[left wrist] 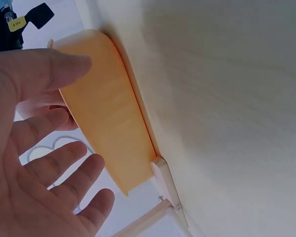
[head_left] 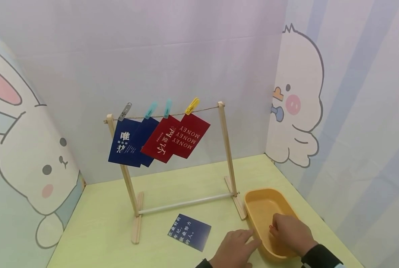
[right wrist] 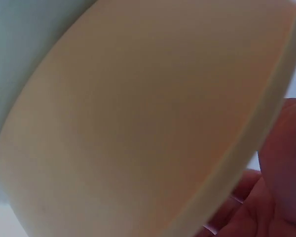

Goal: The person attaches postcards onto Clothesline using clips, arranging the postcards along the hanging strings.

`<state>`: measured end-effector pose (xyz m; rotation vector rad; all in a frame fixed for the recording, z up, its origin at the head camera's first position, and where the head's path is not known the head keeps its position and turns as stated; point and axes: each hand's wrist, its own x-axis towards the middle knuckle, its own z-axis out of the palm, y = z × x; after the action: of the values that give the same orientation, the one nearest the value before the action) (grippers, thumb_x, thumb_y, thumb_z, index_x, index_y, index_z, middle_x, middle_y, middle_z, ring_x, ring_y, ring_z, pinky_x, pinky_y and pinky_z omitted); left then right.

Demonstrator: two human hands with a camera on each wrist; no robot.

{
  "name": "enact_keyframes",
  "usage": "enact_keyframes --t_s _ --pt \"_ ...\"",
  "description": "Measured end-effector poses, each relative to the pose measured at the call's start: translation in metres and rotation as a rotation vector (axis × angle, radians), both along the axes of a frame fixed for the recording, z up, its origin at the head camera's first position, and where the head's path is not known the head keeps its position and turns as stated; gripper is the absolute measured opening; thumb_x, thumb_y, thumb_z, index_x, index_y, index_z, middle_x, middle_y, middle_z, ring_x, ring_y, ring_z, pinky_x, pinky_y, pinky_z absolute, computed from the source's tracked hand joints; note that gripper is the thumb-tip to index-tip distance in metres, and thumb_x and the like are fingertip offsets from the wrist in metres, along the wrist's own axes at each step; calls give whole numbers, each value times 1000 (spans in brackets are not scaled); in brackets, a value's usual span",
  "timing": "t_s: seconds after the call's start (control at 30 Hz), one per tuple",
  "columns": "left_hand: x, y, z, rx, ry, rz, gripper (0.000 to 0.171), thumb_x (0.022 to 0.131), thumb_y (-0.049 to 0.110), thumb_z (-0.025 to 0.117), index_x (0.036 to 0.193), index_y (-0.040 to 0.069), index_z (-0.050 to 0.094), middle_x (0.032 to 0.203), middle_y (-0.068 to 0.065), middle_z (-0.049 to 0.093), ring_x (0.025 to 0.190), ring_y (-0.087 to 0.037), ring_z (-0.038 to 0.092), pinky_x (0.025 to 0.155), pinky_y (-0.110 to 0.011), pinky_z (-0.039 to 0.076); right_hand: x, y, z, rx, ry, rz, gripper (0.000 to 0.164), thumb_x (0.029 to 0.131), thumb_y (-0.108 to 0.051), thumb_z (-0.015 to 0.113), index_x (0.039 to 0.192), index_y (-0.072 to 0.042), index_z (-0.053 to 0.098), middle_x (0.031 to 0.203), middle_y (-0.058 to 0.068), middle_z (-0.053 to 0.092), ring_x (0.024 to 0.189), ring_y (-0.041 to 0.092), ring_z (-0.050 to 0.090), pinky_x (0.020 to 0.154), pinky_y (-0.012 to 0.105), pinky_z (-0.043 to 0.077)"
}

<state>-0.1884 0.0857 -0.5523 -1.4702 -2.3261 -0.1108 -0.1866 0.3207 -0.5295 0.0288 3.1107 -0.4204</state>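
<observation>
My right hand (head_left: 292,232) is down inside the yellow-orange basin (head_left: 261,199), fingers curled. It pinches a small red piece (head_left: 271,229), like the tip of a clothespin; the rest is hidden by the fingers. At the basin's near left side my left hand (head_left: 233,250) has its fingers relaxed and apart. The left wrist view shows its palm with nothing in it, the thumb overlapping the basin's outer wall (left wrist: 106,103). A blue card (head_left: 190,232) with white writing lies flat on the table, left of this hand. In the right wrist view the basin's wall (right wrist: 138,118) covers most of the picture.
Behind stands a wooden rack (head_left: 227,149) with a string. Two blue cards (head_left: 115,152) and two red cards (head_left: 192,136) hang there under a grey clothespin (head_left: 124,111), two teal clothespins (head_left: 167,108) and a yellow clothespin (head_left: 192,106). Printed curtains (head_left: 172,67) enclose the table (head_left: 98,223).
</observation>
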Motion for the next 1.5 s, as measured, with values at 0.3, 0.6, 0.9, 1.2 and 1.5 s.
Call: enact_keyframes --t_s 0.3,0.6,0.9,1.2,1.5 --pt "-4 -17 4 50 -27 54 63 61 36 78 119 24 57 131 -3 52 112 -14 48 77 -32 49 -3 -4 7 -8 2 -7 19 78 -28 73 78 -14 61 57 -2 47 52 15 42 45 32 37" --pt "-10 -42 -5 160 32 73 62 52 33 80 110 17 63 114 -9 61 100 -20 56 71 -36 53 -2 -8 20 -41 33 4 19 68 -20 70 74 -15 52 61 -1 46 54 15 42 45 32 35" --pt "-16 -85 -7 145 -149 202 60 58 21 74 115 7 62 117 -16 59 104 -26 54 86 -41 50 -2 -17 35 -100 152 98 24 62 -4 68 79 -9 52 67 0 44 61 15 40 53 32 37" --pt "-26 -109 -8 155 -143 234 59 52 12 66 110 4 63 107 -10 60 97 -22 55 81 -40 51 -2 -24 41 -103 180 95 25 65 -7 70 84 -9 54 70 -2 47 62 14 42 55 32 40" --pt "-26 -131 -6 7 -253 313 55 59 9 66 114 5 62 115 -10 59 106 -27 52 86 -46 49 -1 -31 48 -107 209 94 24 71 -9 71 91 -8 59 75 1 54 66 14 45 60 34 45"
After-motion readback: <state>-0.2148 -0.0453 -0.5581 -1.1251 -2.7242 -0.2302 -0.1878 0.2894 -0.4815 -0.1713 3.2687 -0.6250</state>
